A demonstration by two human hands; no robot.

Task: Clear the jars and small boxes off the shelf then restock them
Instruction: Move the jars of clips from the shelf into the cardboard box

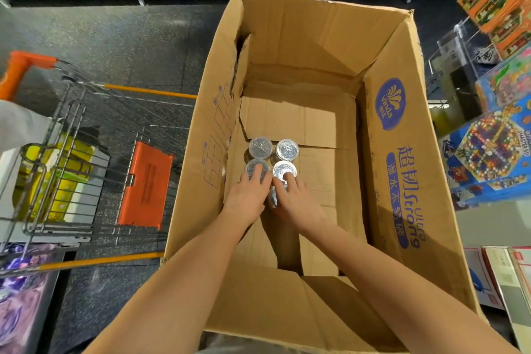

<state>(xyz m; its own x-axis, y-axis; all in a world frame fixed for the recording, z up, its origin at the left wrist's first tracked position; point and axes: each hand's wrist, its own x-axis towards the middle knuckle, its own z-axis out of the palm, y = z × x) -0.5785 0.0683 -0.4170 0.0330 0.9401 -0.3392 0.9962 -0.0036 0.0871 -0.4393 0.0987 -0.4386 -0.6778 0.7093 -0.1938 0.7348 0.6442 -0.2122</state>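
I look down into a large open cardboard box [402, 152] whose floor holds four clear jars with silvery lids, packed touching in a square against its left wall: the far-left jar [260, 148], the far-right jar [287, 149], the near-left jar [252, 167] and the near-right jar [283, 168]. My left hand [247, 195] reaches in from the near side, its fingers close together and draped over the near half of the near-left jar's lid; I cannot tell whether they clamp it. My right hand [296, 200] sits just beside it, fingers curled round the near rim of the near-right jar's lid. To the left stands a wire shopping cart [71, 123] holding yellow packs [57, 169].
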